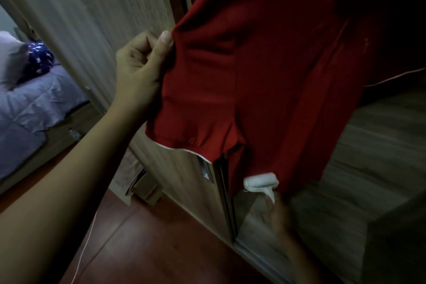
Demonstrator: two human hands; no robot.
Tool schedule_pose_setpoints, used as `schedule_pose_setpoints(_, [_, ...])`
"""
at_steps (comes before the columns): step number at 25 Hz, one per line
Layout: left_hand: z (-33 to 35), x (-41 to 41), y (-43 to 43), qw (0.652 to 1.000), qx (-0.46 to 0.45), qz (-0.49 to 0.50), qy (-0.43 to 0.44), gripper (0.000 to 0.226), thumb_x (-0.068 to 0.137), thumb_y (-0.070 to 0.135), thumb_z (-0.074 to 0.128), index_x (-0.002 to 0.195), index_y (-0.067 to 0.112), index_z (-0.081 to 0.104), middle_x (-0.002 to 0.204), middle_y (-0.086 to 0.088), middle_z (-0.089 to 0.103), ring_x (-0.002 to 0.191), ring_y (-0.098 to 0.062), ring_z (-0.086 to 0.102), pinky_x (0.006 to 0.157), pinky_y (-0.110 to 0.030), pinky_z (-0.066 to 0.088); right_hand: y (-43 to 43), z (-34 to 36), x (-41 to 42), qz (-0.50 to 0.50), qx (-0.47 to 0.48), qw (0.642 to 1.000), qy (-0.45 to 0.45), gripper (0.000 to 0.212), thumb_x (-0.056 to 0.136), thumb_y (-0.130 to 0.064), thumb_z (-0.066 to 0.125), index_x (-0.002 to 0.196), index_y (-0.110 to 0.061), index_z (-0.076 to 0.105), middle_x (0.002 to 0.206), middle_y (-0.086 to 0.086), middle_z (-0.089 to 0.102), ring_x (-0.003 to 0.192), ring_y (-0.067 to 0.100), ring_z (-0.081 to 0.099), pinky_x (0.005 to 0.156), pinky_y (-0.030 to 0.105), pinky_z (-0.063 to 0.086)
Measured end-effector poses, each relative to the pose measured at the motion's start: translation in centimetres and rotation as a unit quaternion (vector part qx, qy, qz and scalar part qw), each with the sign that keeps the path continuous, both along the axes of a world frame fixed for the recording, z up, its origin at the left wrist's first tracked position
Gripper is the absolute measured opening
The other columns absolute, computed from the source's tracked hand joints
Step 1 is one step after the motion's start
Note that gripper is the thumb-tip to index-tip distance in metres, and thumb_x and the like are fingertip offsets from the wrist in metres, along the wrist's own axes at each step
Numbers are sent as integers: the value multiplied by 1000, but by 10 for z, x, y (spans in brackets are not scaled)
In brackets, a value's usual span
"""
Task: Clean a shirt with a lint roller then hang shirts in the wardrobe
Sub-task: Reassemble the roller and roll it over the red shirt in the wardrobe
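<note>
A red shirt (265,57) with white trim hangs in front of the open wardrobe, its collar at the top right. My left hand (140,64) pinches the shirt's left sleeve edge and holds the cloth stretched out. My right hand (279,217), dim and blurred, grips the handle of a white lint roller (260,182). The roller head lies against the lower hem of the shirt.
A wooden wardrobe door (99,14) stands to the left, with its sliding rail (224,193) below the shirt. Inside, a wooden shelf (368,157) lies to the right. A bed with a grey-blue cover (34,104) is at far left. A thin white cord (85,246) crosses the red-brown floor.
</note>
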State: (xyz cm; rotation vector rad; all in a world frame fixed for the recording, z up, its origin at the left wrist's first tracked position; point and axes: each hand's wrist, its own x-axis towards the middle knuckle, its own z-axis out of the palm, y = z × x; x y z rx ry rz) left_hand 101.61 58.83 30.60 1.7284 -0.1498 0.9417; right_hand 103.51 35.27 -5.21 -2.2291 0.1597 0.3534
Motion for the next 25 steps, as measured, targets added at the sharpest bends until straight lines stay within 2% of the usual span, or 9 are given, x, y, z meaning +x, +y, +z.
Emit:
schedule_pose_setpoints(3, [2, 0, -3, 1000, -7, -8, 0, 34, 88, 30, 55, 59, 20, 40, 51, 14, 42, 50, 1, 33, 50, -15, 30, -4, 43, 20, -2, -35, 997, -75, 45, 93, -42, 44, 134, -22, 44, 108, 23, 64, 100, 40, 61, 85, 42, 48])
schedule_pose_setpoints(6, [2, -1, -3, 1000, -19, -7, 11, 35, 85, 36, 57, 58, 21, 40, 56, -3, 35, 52, -8, 30, 49, -21, 27, -18, 111, 41, -24, -35, 976, -214, 44, 92, -40, 45, 132, -19, 47, 93, 29, 66, 86, 45, 64, 74, 47, 51])
schedule_pose_setpoints(10, [1, -4, -7, 999, -35, -4, 21, 35, 82, 39, 58, 56, 23, 42, 59, -8, 33, 51, -9, 27, 47, -22, 26, -32, 233, 52, -37, 62, 906, -418, 34, 97, -27, 43, 125, -8, 48, 86, 24, 67, 70, 37, 64, 56, 27, 34])
schedule_pose_setpoints(12, [1, -4, -7, 999, -35, 1, 18, 34, 82, 39, 58, 57, 21, 42, 57, -8, 34, 50, -8, 28, 47, -21, 26, -27, 280, 60, -50, 107, 876, -467, 34, 98, -27, 41, 127, -10, 47, 85, 16, 65, 68, 30, 60, 54, 26, 29])
schedule_pose_setpoints(15, [-1, -2, -5, 999, -37, 6, 6, 35, 83, 38, 58, 58, 20, 42, 50, 8, 39, 49, -4, 30, 47, -20, 27, -17, 278, 68, -54, 128, 872, -470, 34, 97, -26, 42, 127, -10, 47, 82, 11, 64, 66, 27, 60, 50, 25, 26])
schedule_pose_setpoints(18, [-4, 0, -4, 999, -34, 18, -6, 34, 82, 40, 58, 55, 25, 45, 48, 13, 40, 49, -3, 32, 48, -20, 28, -8, 187, 56, -73, 97, 924, -362, 34, 96, -25, 45, 126, -10, 49, 86, 25, 69, 74, 40, 66, 55, 27, 33])
schedule_pose_setpoints(22, [-6, 3, -4, 1000, -15, 22, -10, 32, 84, 40, 56, 56, 26, 46, 46, 16, 47, 48, 3, 34, 48, -16, 30, -22, 86, 39, -21, 21, 972, -234, 84, 81, -75, 18, 124, -12, 53, 79, 26, 69, 72, 42, 67, 60, 38, 49])
schedule_pose_setpoints(23, [-5, 3, -3, 1000, -14, 21, -12, 32, 84, 40, 56, 57, 26, 47, 46, 16, 48, 48, 3, 35, 48, -15, 30, -32, 82, 48, -14, 14, 972, -233, 85, 80, -75, 17, 125, -13, 53, 82, 25, 69, 75, 41, 68, 64, 40, 51])
schedule_pose_setpoints(25, [-6, 3, -2, 1000, -15, 20, -14, 31, 84, 40, 56, 59, 23, 47, 46, 17, 49, 47, 3, 35, 48, -14, 30, -52, 105, 73, -24, 16, 965, -261, 54, 91, -51, 37, 126, -13, 53, 93, 24, 69, 84, 40, 67, 73, 42, 53])
